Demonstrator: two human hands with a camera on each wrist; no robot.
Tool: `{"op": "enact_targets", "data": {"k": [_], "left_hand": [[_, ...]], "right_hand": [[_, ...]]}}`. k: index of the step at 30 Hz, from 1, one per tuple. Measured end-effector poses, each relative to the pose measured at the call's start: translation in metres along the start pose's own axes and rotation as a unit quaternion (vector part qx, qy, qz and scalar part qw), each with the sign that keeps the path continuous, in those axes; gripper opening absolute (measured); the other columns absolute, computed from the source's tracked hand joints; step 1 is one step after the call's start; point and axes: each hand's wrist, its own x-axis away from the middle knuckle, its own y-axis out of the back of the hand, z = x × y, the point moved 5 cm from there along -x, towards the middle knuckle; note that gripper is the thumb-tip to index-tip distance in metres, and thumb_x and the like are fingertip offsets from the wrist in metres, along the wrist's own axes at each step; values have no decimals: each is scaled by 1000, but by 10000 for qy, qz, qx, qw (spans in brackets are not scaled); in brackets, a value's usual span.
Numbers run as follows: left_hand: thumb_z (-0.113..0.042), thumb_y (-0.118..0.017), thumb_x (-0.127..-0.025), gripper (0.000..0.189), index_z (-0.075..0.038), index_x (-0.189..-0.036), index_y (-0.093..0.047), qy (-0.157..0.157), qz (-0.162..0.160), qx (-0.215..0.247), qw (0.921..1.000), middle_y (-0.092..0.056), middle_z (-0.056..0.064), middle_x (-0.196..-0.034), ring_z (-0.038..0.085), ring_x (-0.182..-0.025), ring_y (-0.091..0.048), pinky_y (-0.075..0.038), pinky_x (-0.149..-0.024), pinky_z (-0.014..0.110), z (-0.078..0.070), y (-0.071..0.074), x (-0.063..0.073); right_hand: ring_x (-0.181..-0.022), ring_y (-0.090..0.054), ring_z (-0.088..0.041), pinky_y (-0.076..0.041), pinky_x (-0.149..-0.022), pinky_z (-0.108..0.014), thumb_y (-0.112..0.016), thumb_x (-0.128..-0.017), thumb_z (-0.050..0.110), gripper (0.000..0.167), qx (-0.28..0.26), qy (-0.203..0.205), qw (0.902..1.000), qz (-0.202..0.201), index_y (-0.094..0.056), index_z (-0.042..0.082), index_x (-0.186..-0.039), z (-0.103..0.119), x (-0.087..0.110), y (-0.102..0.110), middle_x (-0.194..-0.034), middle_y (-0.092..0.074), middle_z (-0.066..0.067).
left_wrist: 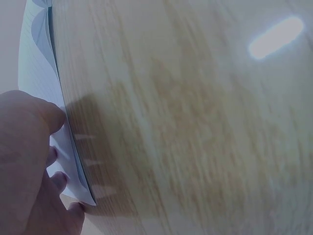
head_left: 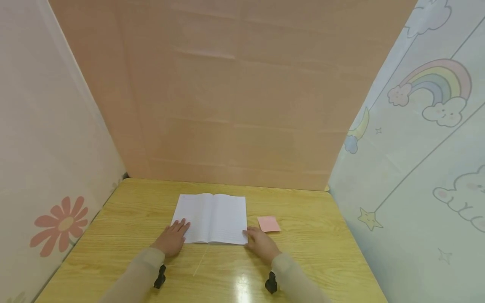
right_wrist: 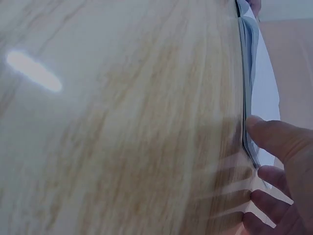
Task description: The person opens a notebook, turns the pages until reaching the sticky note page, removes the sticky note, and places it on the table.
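An open notebook [head_left: 228, 219] with white ruled pages lies on the table, its spine pointing away from me. My left hand [head_left: 172, 238] rests on the lower left of the left page, fingers spread and thumb [left_wrist: 55, 117] near the bottom edge. At the lower right corner, my right hand [head_left: 262, 244] holds the notebook's edge lightly. Its thumb [right_wrist: 274, 134] touches the bottom edge, and the curled fingers are by the right side. A pink sticky note [head_left: 269, 224] lies just beyond the right hand, apart from it.
The wood-grain table [head_left: 310, 235] runs back to a tan paper-like sheet [head_left: 227, 105]. A pale wall with a red flower [head_left: 63, 225] stands on the left. Another with a rainbow [head_left: 439, 80] borders the right. A thin ribbon bookmark [head_left: 201, 261] trails from the spine.
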Motion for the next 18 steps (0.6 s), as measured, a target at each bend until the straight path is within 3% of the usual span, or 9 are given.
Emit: {"op": "enact_targets", "data": {"k": [6,12,18], "left_hand": [[-13,-50,-97,49,0,-143,-41,-60,-64,-114,9999,-36,24,-152,47,-140,-33,-29,-112,65,-2,3,0],[-10,-59,-91,48,6,-135,-49,-243,-317,291,9988,-43,30,-144,49,-133,-40,-33,-109,63,-3,11,-2],[-15,-55,-95,43,4,-133,-51,80,-278,841,9960,-44,27,-144,48,-139,-30,-30,-112,63,10,14,-14]], "right_hand": [[-130,-52,-33,-45,-106,-48,-68,-88,29,43,409,89,9991,-28,-62,14,-128,8,3,1,-142,-53,-13],[-128,-54,-32,-48,-104,-46,-68,-87,28,41,608,145,9979,-138,-64,15,-125,13,5,4,-140,-55,-13],[-130,-52,-32,-47,-105,-44,-68,-87,24,40,759,226,9967,-181,-64,13,-125,17,5,4,-142,-54,-12]]}}
